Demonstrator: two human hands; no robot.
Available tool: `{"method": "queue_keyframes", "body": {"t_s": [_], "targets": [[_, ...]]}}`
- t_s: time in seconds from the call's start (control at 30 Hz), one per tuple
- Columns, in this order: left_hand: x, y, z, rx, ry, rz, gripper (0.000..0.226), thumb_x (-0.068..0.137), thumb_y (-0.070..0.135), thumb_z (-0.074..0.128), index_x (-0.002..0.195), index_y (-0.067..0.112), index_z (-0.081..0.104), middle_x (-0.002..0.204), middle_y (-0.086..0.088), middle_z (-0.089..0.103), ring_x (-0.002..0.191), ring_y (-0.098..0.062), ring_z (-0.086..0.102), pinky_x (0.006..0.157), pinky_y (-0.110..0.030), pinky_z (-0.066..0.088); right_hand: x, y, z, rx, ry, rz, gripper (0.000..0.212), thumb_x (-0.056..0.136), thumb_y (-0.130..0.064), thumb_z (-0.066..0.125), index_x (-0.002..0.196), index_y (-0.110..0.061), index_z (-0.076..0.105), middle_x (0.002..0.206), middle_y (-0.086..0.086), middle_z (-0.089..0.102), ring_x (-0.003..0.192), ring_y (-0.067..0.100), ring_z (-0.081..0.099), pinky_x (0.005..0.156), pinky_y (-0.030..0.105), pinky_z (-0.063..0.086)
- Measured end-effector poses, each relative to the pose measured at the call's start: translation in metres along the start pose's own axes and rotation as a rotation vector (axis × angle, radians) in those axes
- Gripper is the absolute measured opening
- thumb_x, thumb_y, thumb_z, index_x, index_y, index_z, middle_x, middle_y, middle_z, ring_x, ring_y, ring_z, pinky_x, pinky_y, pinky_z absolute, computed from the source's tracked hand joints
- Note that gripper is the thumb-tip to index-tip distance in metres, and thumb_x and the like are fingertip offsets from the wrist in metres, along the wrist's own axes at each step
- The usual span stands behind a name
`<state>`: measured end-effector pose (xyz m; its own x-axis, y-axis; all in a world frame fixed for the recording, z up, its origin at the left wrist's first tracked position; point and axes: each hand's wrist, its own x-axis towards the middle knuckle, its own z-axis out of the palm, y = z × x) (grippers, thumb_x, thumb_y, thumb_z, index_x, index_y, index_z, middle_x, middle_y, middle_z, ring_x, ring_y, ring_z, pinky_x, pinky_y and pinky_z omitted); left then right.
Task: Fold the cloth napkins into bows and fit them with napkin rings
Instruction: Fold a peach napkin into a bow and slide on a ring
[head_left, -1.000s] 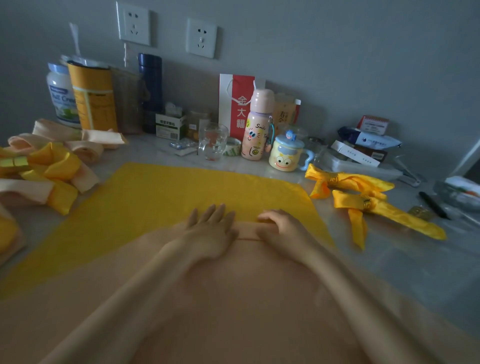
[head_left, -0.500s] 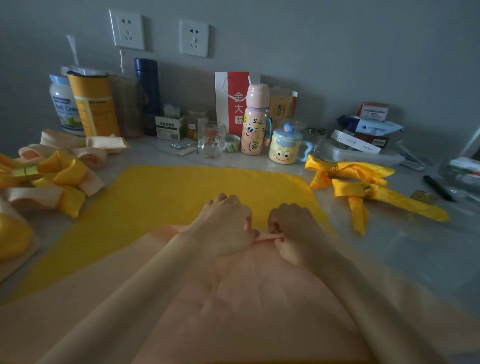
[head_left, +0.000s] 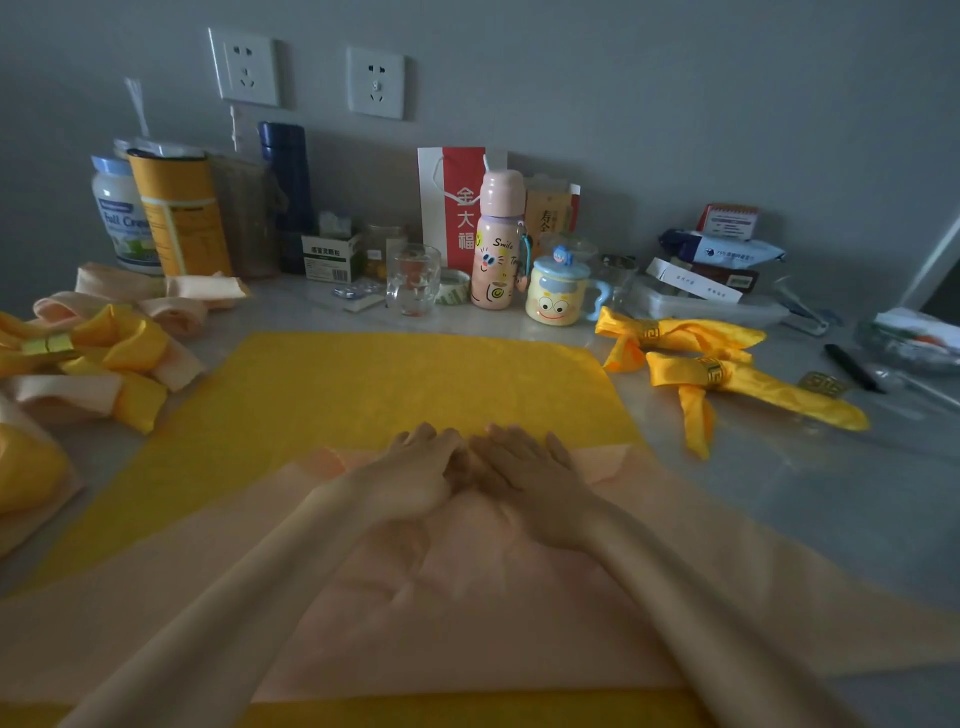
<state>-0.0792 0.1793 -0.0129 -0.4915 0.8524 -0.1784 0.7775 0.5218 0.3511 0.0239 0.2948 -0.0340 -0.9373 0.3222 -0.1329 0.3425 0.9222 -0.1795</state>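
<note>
Both hands lie flat with fingers out straight, side by side and apparently touching at the thumbs. Left hand (head_left: 418, 470) and right hand (head_left: 527, 467) press on the folded far edge of the peach napkin (head_left: 467, 597). Nothing is gripped, just palms and fingers on cloth. The peach napkin lies on top of the yellow napkin (head_left: 395, 384) and covers its near half. The fold line crosses roughly the yellow napkin's middle.

Risks, my read:
- Pressure is only at the fold's centre. Both fold ends, toward the yellow napkin's left and right edges, look puffed and unpressed. They'll likely spring open when the hands lift, giving a lopsided bow.
- Two slick-looking layers are stacked. A forward push could slide peach over yellow, or drag both, and skew the fold.
- Glass (head_left: 413, 280) and cartoon mug (head_left: 556, 296) stand just past the yellow napkin's far edge. Cloth shoved that way could tip them.
- Loose napkin ring (head_left: 822, 385) sits well right of the yellow napkin, beyond the finished yellow bows (head_left: 675, 335). Reaching for it means releasing the fold.
</note>
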Motion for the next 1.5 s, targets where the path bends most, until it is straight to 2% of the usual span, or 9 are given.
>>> {"method": "queue_keyframes", "body": {"t_s": [0.13,0.37,0.53,0.63,0.8,0.9,1.07,1.37,1.5], "targets": [[-0.001,-0.001,0.0,-0.06,0.025,-0.017,0.028,0.097,0.029,0.047,0.123,0.019,0.047,0.128,-0.008,0.039,0.125,-0.026,0.036,0.102,-0.03,0.029,-0.01,0.023,-0.008,-0.003,-0.009,0.096,0.054,0.101,-0.043,0.017,0.15,-0.029,0.001,0.159,-0.004,-0.009,0.145,0.014,-0.01,0.115,0.039,-0.009],[0.001,0.008,-0.005,0.084,0.133,-0.047,0.045,0.096,0.035,0.048,0.137,0.019,0.036,0.135,-0.007,0.027,0.129,-0.027,0.025,0.105,-0.036,0.023,-0.019,0.036,-0.017,0.288,0.286,0.063,0.035,0.093,-0.021,0.053,0.128,-0.017,0.055,0.138,0.0,0.049,0.128,0.015,0.043,0.111,0.034,0.025],[0.002,0.005,-0.004,0.05,0.201,-0.016,0.033,0.095,0.029,0.05,0.126,0.02,0.048,0.131,-0.005,0.038,0.125,-0.026,0.033,0.101,-0.039,0.027,-0.021,0.033,-0.018,0.177,0.405,0.04,0.035,0.086,-0.017,0.06,0.121,-0.018,0.06,0.122,0.0,0.058,0.117,0.018,0.051,0.101,0.036,0.037],[0.001,0.007,-0.004,0.002,0.3,0.016,0.026,0.091,0.026,0.052,0.116,0.019,0.051,0.122,-0.003,0.046,0.119,-0.024,0.04,0.094,-0.037,0.031,-0.021,0.031,-0.017,0.184,0.537,-0.006,0.021,0.082,-0.016,0.057,0.099,-0.016,0.068,0.1,0.001,0.063,0.101,0.023,0.058,0.089,0.042,0.044],[-0.007,0.013,-0.007,0.183,0.287,0.051,0.03,0.087,0.023,0.056,0.117,0.017,0.051,0.12,-0.005,0.044,0.116,-0.026,0.04,0.089,-0.032,0.032,-0.024,0.029,-0.013,0.042,0.584,-0.082,0.011,0.067,-0.009,0.057,0.078,-0.012,0.059,0.079,-0.001,0.057,0.078,0.026,0.056,0.067,0.029,0.028],[-0.014,0.018,-0.015,0.213,0.196,0.031,0.032,0.088,0.031,0.057,0.116,0.016,0.055,0.118,-0.007,0.044,0.115,-0.027,0.039,0.089,-0.031,0.033,-0.026,0.029,-0.012,-0.023,0.618,-0.193,0.018,0.056,-0.005,0.047,0.071,-0.015,0.05,0.068,0.001,0.052,0.062,0.025,0.053,0.058,0.027,0.034],[-0.012,0.016,-0.009,0.12,0.08,-0.009,0.022,0.092,0.027,0.05,0.105,0.01,0.056,0.113,-0.011,0.059,0.106,-0.029,0.055,0.082,-0.035,0.046,-0.033,0.026,-0.015,-0.019,0.476,-0.206,0.018,0.06,-0.005,0.047,0.074,-0.017,0.048,0.075,0.001,0.049,0.069,0.021,0.05,0.058,0.021,0.029],[-0.008,0.008,-0.005,0.109,-0.031,-0.068,0.036,0.096,0.035,0.044,0.123,0.01,0.044,0.125,-0.014,0.045,0.116,-0.033,0.047,0.093,-0.037,0.04,-0.044,0.014,-0.028,-0.164,0.183,-0.053,0.026,0.082,-0.01,0.049,0.105,-0.021,0.051,0.099,-0.006,0.04,0.105,0.017,0.044,0.071,0.022,0.024],[-0.01,0.01,-0.004,0.15,-0.031,-0.083,0.04,0.097,0.035,0.043,0.127,0.008,0.04,0.127,-0.017,0.044,0.118,-0.036,0.046,0.095,-0.04,0.041,-0.042,0.005,-0.016,0.039,0.424,-0.104,0.031,0.08,-0.015,0.04,0.1,-0.016,0.064,0.103,0.002,0.055,0.102,0.024,0.053,0.072,0.025,0.032]]}}
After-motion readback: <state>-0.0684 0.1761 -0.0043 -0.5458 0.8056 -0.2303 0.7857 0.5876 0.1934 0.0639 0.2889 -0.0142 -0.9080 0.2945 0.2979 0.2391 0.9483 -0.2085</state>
